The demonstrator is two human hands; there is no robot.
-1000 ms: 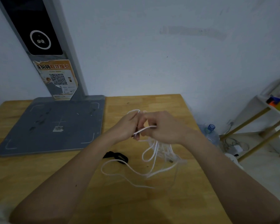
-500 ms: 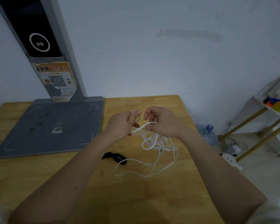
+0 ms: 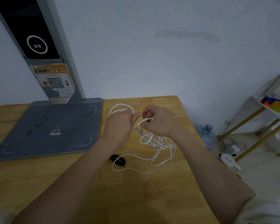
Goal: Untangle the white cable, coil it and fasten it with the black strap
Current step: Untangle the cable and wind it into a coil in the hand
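The white cable (image 3: 158, 143) hangs in a loose tangle from both hands down onto the wooden table (image 3: 136, 191). My left hand (image 3: 118, 125) holds a couple of coiled loops that arc above its knuckles. My right hand (image 3: 160, 122) pinches a strand of the same cable just to the right, the hands almost touching. More loops trail on the table below the hands. The black strap (image 3: 119, 160) lies flat on the table under my left forearm, with one cable loop lying across it.
A grey base plate (image 3: 47, 130) with a tall upright column (image 3: 44, 62) takes up the table's left back part. The table's right edge is close to my right arm. Beyond it on the floor stand a water bottle (image 3: 208, 138) and a shelf (image 3: 265, 120).
A new loop now arcs over my left hand. The slack on the table has shortened and drawn toward the hands, and the hands have shifted slightly apart.
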